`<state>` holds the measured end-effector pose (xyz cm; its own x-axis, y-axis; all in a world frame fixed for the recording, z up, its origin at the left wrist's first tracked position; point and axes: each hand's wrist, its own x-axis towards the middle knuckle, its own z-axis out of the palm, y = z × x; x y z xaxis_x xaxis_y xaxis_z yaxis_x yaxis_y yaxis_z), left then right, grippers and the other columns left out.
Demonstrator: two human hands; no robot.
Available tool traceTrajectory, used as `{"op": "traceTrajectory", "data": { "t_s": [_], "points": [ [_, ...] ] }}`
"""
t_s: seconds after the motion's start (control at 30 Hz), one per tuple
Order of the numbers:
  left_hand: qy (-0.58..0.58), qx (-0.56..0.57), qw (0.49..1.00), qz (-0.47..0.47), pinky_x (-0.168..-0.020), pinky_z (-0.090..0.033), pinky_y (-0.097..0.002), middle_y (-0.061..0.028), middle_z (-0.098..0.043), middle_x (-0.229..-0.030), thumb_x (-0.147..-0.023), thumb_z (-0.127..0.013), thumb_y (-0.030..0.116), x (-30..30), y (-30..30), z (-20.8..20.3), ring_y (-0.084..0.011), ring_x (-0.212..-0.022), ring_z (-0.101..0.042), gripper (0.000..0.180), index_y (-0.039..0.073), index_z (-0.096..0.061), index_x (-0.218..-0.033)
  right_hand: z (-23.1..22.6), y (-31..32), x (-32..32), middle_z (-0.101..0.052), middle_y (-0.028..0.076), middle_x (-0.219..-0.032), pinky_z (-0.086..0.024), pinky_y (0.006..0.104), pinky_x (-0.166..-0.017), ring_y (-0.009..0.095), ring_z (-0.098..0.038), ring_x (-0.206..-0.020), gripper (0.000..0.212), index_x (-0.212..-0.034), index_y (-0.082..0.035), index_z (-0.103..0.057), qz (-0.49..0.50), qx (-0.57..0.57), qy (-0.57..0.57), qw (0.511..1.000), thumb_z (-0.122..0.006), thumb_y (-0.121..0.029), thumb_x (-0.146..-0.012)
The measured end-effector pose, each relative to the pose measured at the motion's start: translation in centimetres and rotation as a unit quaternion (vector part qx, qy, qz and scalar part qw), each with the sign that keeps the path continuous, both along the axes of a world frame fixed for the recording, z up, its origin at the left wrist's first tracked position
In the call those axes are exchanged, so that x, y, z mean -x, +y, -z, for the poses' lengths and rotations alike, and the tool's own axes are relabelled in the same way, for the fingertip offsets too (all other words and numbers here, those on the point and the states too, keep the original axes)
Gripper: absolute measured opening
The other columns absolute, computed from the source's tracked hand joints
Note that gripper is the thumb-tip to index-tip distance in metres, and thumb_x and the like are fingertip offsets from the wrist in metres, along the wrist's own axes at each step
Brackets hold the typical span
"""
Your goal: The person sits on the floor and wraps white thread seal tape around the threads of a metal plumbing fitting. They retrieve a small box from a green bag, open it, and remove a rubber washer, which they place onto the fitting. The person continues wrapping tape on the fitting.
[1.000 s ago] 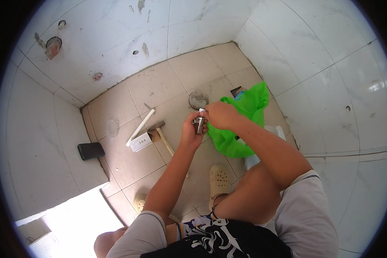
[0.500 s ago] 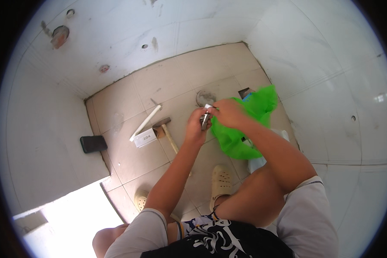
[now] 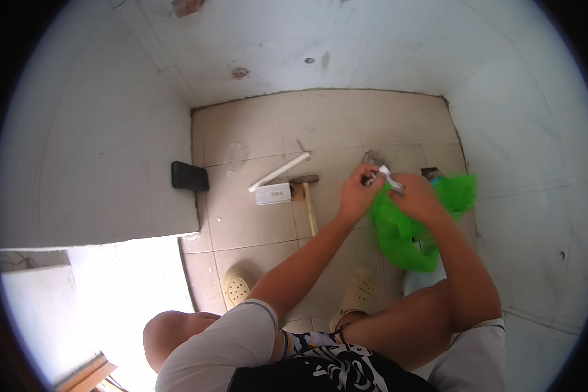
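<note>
- Head view, left of the frame: a dark phone lies on a pale ledge.
- Left of centre: a white tube, a small box and a hammer lie on the floor tiles.
- Right of centre: the left hand has its fingers closed around a small metal piece, mostly hidden; probably hard and smooth, best held round its body.
- Just beside: a white strip spans both hands; it looks light, soft and easily creased, best pinched flat near an end.
- Further right: the right hand pinches that strip, above a green bag.
</note>
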<state>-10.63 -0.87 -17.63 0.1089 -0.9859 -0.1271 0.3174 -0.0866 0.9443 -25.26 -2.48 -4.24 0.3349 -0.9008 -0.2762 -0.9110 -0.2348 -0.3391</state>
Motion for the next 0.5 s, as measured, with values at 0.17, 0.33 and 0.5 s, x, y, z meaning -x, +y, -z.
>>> {"op": "traceTrajectory", "data": {
  "t_s": [0.17, 0.33, 0.5],
  "points": [
    [-0.118, 0.043, 0.992, -0.015, -0.078, -0.057, -0.0325, -0.007, -0.074, -0.094, -0.092, -0.084, 0.021, -0.6, 0.6, -2.0, -0.0155, -0.086, -0.071, 0.029, 0.006, -0.07, -0.113, -0.5, -0.1, -0.2, -0.075, 0.021, -0.106, -0.057, 0.0495, -0.088, 0.043, -0.071, -0.101, 0.039, -0.119, -0.003, -0.073, 0.024, -0.012, -0.045, 0.999, -0.079, -0.023, -0.085],
    [-0.159, 0.091, 0.983, -0.019, -0.083, -0.06, -0.0401, -0.0143, -0.076, -0.102, -0.09, -0.083, 0.018, -1.6, -0.2, -2.4, -0.0303, -0.095, -0.077, 0.029, 0.005, -0.069, -0.113, -1.5, -0.4, -0.8, -0.075, 0.022, -0.104, -0.057, 0.0474, -0.087, 0.043, -0.072, -0.098, 0.04, -0.12, -0.002, -0.073, 0.052, -0.027, -0.076, 0.995, -0.076, -0.021, -0.085],
    [-0.218, 0.164, 0.96, -0.056, -0.085, -0.059, -0.0409, -0.0157, -0.073, -0.104, -0.09, -0.083, 0.018, -1.4, -0.5, -1.7, -0.0311, -0.095, -0.074, 0.034, 0.004, -0.067, -0.116, -2.0, -0.2, -1.3, -0.075, 0.024, -0.105, -0.057, 0.0478, -0.087, 0.043, -0.072, -0.097, 0.038, -0.119, -0.001, -0.073, 0.073, -0.04, -0.08, 0.993, -0.074, -0.023, -0.089]
  ]
}}
